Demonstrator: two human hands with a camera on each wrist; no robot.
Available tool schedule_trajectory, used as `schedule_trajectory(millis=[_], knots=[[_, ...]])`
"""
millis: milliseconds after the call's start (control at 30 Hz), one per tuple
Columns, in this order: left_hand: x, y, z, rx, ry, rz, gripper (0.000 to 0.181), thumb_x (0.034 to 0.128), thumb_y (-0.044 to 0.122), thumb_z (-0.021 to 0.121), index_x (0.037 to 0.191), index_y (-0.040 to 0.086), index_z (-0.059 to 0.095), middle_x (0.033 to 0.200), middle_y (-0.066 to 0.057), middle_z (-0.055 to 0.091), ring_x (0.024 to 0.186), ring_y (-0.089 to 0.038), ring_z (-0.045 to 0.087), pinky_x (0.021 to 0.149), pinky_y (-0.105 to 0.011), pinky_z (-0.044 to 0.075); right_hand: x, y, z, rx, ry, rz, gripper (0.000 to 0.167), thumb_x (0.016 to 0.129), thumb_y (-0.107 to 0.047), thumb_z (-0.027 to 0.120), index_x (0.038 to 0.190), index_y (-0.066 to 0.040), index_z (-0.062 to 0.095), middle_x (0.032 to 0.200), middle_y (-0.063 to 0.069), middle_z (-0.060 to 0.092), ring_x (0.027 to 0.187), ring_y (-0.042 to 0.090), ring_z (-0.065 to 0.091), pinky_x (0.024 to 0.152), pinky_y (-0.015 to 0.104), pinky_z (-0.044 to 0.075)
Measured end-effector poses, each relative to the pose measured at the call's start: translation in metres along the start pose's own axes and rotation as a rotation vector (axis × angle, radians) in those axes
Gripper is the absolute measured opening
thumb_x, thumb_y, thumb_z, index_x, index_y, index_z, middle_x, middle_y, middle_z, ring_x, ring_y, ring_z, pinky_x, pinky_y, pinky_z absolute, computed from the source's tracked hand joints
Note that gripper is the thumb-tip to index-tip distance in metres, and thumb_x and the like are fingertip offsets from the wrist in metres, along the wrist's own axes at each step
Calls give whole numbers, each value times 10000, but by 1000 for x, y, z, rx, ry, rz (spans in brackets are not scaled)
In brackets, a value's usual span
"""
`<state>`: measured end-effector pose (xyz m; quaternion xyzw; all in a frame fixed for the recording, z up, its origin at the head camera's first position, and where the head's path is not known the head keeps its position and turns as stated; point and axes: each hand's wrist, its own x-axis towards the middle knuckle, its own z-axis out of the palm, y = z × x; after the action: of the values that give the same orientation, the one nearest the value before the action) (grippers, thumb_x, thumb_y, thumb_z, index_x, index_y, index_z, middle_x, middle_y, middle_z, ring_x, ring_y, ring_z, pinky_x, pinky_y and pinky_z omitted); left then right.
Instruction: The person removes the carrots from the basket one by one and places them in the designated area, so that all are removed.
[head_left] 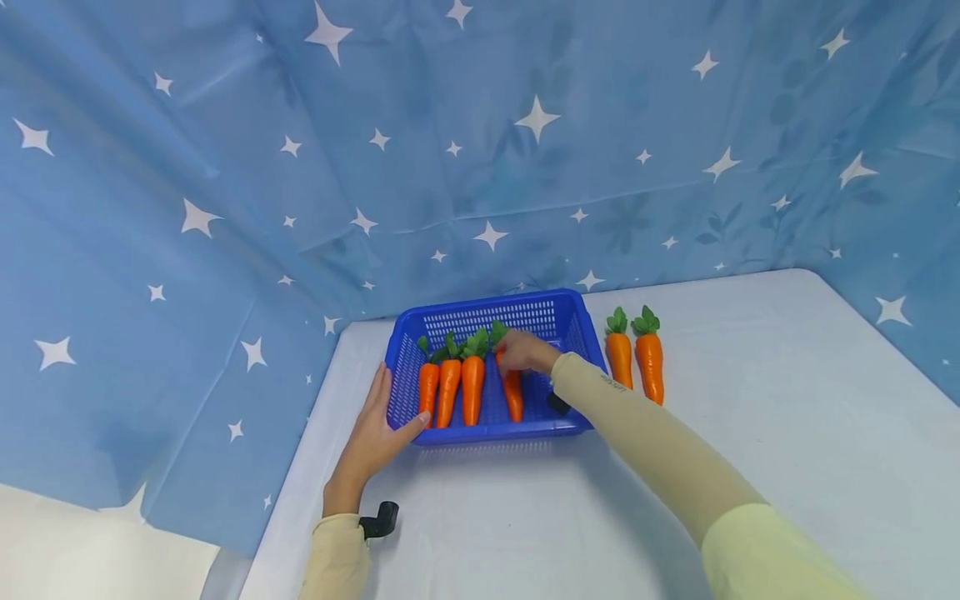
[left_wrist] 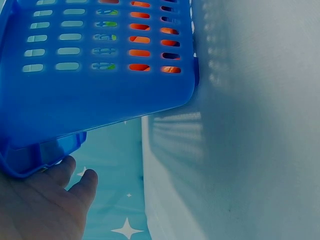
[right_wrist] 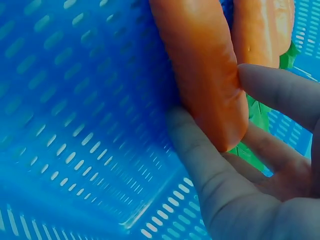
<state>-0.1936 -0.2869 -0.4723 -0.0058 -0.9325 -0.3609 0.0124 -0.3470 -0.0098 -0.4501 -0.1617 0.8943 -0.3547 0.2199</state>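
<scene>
A blue plastic basket (head_left: 487, 434) with slotted walls stands on the white table. My left hand (head_left: 377, 435) rests against its front left corner, fingers fairly straight along the left side and thumb over the front rim. Inside the basket, my right hand (head_left: 527, 351) pinches an orange carrot (head_left: 513, 398) near its leafy top. The right wrist view shows thumb and fingers on opposite sides of this carrot (right_wrist: 205, 65). To its left in the basket lie three more carrots (head_left: 472, 390), side by side with their green leaves toward the back.
Two carrots (head_left: 650, 367) lie on the white table (head_left: 750, 400) just right of the basket, leaves pointing away from me. A blue curtain with white stars (head_left: 491, 236) hangs behind the table and along its left side. A black wrist mount (head_left: 381, 520) sits on my left wrist.
</scene>
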Motion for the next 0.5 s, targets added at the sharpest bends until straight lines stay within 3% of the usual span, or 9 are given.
schedule_trajectory(millis=[167,500], knots=[[0,1,-1,1,-3,10,1154,939,611,688,1731,107,17,1803,-74,-31,1633,-396,83,1222,-665,178,-2,3,-5,80,-17,18,638,822,55,747,1446,83,619,1447,208,633,951,237,652,787,339,613],[1,0,-2,17,-12,13,1158,941,619,680,1729,95,13,1803,-73,-36,1633,-395,86,1227,-652,177,-5,0,-19,212,-58,25,637,862,42,754,1479,69,595,1448,211,612,1158,313,658,994,443,588]])
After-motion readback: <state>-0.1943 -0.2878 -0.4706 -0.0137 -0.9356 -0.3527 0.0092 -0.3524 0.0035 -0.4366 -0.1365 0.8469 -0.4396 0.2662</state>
